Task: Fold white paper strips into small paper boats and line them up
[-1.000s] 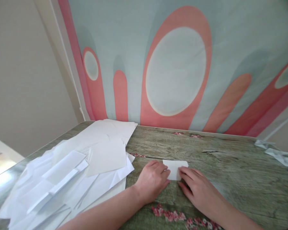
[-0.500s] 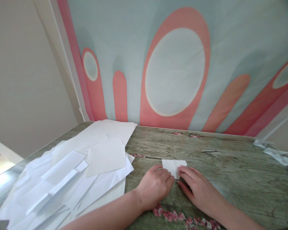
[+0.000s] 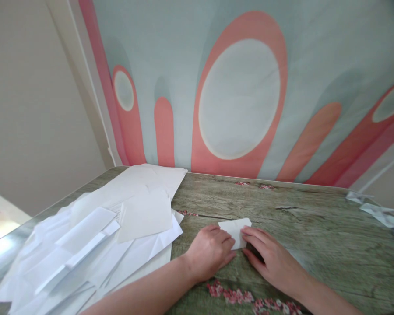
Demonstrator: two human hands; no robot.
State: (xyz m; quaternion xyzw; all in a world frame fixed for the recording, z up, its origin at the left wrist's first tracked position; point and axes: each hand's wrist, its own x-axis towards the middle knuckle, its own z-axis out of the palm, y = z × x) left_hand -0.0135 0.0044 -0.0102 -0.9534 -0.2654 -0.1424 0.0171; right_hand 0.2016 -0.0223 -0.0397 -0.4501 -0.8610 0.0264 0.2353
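Observation:
A small white piece of paper (image 3: 235, 229), seemingly folded, lies on the wood-patterned tabletop between my two hands. My left hand (image 3: 210, 253) is closed at its left and lower edge, fingers curled over the sheet and the thumb low beside it. At the right edge, my right hand (image 3: 269, 258) has its fingertips pressed on the paper, with the thumb near the lower corner. The fingers cover parts of the paper's left and right sides.
Loose white sheets and folded papers (image 3: 146, 215) are heaped on the table's left side. Several folded paper pieces (image 3: 379, 214) lie along the far right edge. Behind the wood-patterned table (image 3: 308, 227) stands a wall with a pink and pale blue pattern (image 3: 170, 131).
The paper has turned slightly, its right side tilting up, and shifted a little left. My left thumb now shows below the fingers; my right hand has moved only slightly.

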